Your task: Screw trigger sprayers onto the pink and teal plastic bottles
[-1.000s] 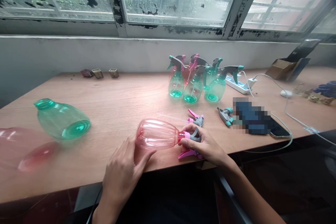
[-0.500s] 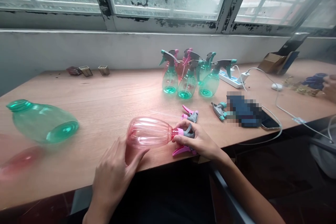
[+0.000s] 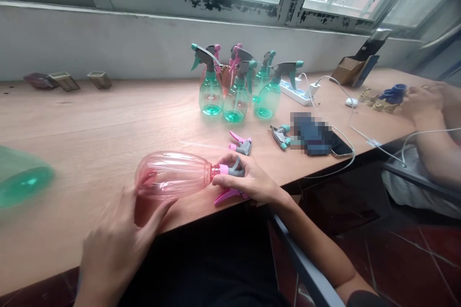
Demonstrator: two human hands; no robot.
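A clear pink spray bottle (image 3: pixel 173 175) lies on its side above the table's front edge, base to the left. My right hand (image 3: pixel 248 177) grips it at the neck, thumb and fingers around the pink collar (image 3: pixel 224 170) of its grey spray head. At the base end is my left hand (image 3: pixel 111 242), fingers apart and thumb spread below the bottle; whether it touches the base I cannot tell. Behind my right hand lies a loose pink-and-grey spray head (image 3: pixel 242 146) with a thin tube. Another pink trigger (image 3: pixel 226 195) shows below that hand, partly covered.
Several green and pink spray bottles (image 3: pixel 235 100) stand at the back. A green-and-grey spray head (image 3: pixel 280 137) lies beside a phone (image 3: pixel 340 144). Left is a green bottle (image 3: pixel 27 180). A power strip (image 3: pixel 295 92) and cables lie right, near another person's hands (image 3: pixel 421 100).
The view has swung right and down, so the table things sit further left in the picture. Both hands keep about the same places around the pink bottle.
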